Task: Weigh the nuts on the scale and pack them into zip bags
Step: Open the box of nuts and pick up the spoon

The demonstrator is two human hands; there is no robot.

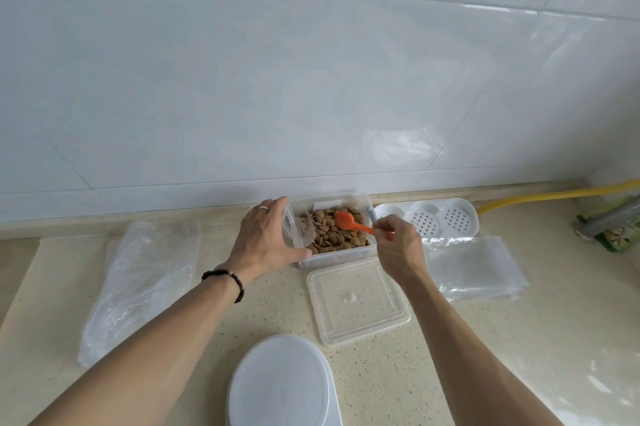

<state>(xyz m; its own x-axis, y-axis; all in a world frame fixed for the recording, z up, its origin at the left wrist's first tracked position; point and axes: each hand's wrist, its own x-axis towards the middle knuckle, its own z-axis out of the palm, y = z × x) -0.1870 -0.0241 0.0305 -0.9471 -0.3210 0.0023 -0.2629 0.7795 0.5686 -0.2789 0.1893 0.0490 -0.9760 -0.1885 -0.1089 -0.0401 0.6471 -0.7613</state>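
A clear plastic box (363, 202) full of brown nuts (332, 231) stands by the wall. My left hand (266, 238) holds a small clear zip bag (294, 231) at the box's left edge, with some nuts inside it. My right hand (398, 245) grips the handle of an orange spoon (348, 222), whose bowl rests over the nuts. A white scale (280, 384) with a round plate sits at the near edge of the counter.
The box's clear lid (356, 304) lies in front of it. A stack of clear zip bags (474, 269) lies to the right, a large crumpled plastic bag (138, 283) to the left. A white perforated tray (440, 219) and a yellow hose (554, 197) sit at the back right.
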